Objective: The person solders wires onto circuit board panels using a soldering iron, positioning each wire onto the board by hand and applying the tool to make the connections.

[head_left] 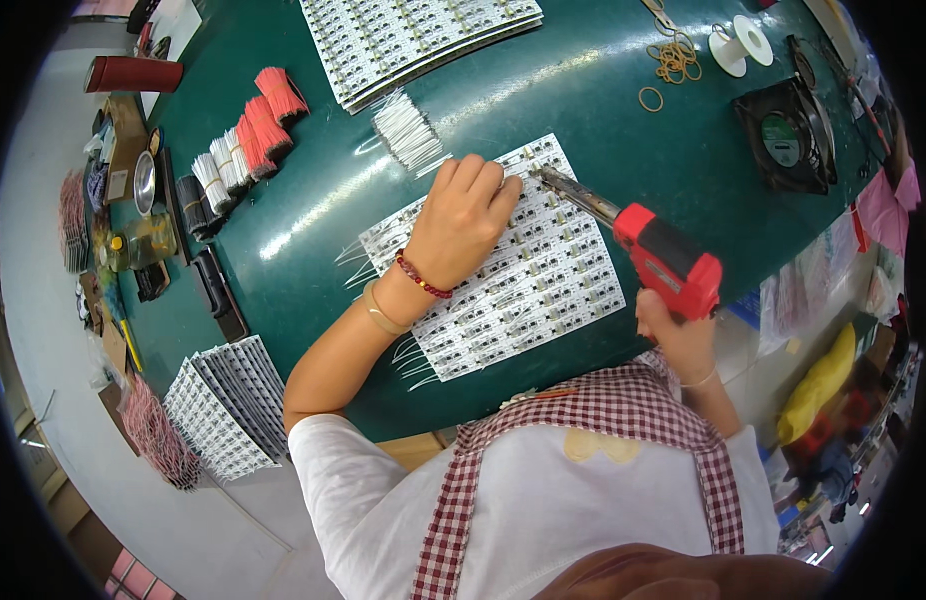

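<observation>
A white sheet of small circuit boards [543, 270] lies tilted on the green table in front of me, with thin white wires [415, 368] sticking out past its left edge. Over its upper part rests my left hand [465, 222], fingers curled and pressed together; whatever they pinch is hidden beneath them. My right hand [680, 335] is wrapped round the grip of a red and black soldering gun [671, 262]. The gun's metal tip reaches the top of the sheet, just right of my left fingertips. Just beyond my left hand lies a loose pile of white wires [407, 130].
Stacked board sheets [423, 40] lie at the far side. Red wire bundles [267, 120], white and black ones sit left. Rubber bands [675, 60], a white spool [740, 46] and a black fan [786, 135] are at right. More board sheets [226, 405] stand lower left.
</observation>
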### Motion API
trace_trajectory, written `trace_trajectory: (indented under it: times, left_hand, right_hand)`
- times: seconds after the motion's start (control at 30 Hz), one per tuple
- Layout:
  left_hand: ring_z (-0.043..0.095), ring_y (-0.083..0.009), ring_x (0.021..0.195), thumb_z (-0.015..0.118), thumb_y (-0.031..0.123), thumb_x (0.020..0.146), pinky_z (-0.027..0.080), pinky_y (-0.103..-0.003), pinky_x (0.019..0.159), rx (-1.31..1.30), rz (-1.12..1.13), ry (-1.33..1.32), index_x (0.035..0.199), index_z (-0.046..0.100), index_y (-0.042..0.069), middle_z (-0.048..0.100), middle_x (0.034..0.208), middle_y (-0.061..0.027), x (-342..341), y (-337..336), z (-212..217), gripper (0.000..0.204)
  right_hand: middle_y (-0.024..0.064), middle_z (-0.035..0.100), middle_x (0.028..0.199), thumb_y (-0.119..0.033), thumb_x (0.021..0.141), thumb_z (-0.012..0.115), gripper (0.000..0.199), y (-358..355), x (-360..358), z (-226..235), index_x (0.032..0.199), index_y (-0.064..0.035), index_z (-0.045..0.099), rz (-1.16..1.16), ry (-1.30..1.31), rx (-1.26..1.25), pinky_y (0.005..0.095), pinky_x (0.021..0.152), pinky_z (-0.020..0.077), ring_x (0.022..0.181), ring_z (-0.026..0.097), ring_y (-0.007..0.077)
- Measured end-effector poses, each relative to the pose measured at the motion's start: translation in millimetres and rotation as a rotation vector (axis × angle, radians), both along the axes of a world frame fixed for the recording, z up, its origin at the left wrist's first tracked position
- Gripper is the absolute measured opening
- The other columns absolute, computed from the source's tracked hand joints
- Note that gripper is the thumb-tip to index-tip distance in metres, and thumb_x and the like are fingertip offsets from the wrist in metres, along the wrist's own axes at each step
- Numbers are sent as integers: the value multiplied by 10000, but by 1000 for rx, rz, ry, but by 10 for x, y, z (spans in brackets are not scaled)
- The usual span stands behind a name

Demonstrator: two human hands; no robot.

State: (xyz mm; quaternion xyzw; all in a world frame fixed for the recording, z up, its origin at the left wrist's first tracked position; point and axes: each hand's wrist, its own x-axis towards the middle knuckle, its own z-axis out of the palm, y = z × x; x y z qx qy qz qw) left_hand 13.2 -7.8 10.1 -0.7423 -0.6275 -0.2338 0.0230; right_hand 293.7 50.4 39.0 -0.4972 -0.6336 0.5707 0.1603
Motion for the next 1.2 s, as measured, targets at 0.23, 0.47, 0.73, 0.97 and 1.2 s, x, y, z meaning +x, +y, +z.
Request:
trace_trajectory:
  times: [0.23, 0.47, 0.73, 0.97, 1.2]
  left_hand:
    - [490, -225, 758, 596, 40, 724, 404, -335, 677, 2, -10, -4, 940, 630, 19, 469, 777, -72, -8, -30, -79, 219]
    - [491, -227, 765, 577, 76, 753, 411, -344, 683, 40, -34, 11, 941, 610, 11, 469, 794, -80, -20, -38, -45, 202]
    - [493, -198, 798, 577, 103, 769, 401, -322, 710, 0, -13, 93, 961, 618, 39, 485, 807, -47, 0, -54, 10, 206]
    - [503, -188, 802, 592, 99, 756, 399, -312, 706, 2, 28, 94, 961, 632, 48, 500, 815, -34, 4, -85, 28, 216]
    - [506, -220, 785, 612, 52, 724, 406, -334, 700, 3, 112, -28, 964, 635, 41, 504, 810, -59, -61, -247, 36, 242]
  right_hand:
    - [22, 618, 746, -132, 791, 742, 203, -7, 15, -22, 920, -18, 636, 22, 91, 59, 264, 554, 445, 618, 561, 104]
    - [28, 495, 585, -72, 916, 532, 266, 64, -146, 210, 1155, 42, 502, -141, 391, -143, 241, 452, 401, 458, 460, 90]
    - [77, 543, 746, -148, 930, 524, 335, 137, -218, 78, 1213, 6, 432, -288, 788, -385, 312, 576, 511, 546, 512, 123]
    - [122, 563, 1010, -206, 930, 549, 390, 60, -314, -189, 1260, -74, 388, -210, 1052, -629, 581, 997, 403, 1050, 555, 254]
    - [136, 551, 1081, -194, 915, 558, 388, 19, -306, -322, 1248, -83, 394, -196, 1066, -630, 602, 1033, 350, 1152, 507, 275]
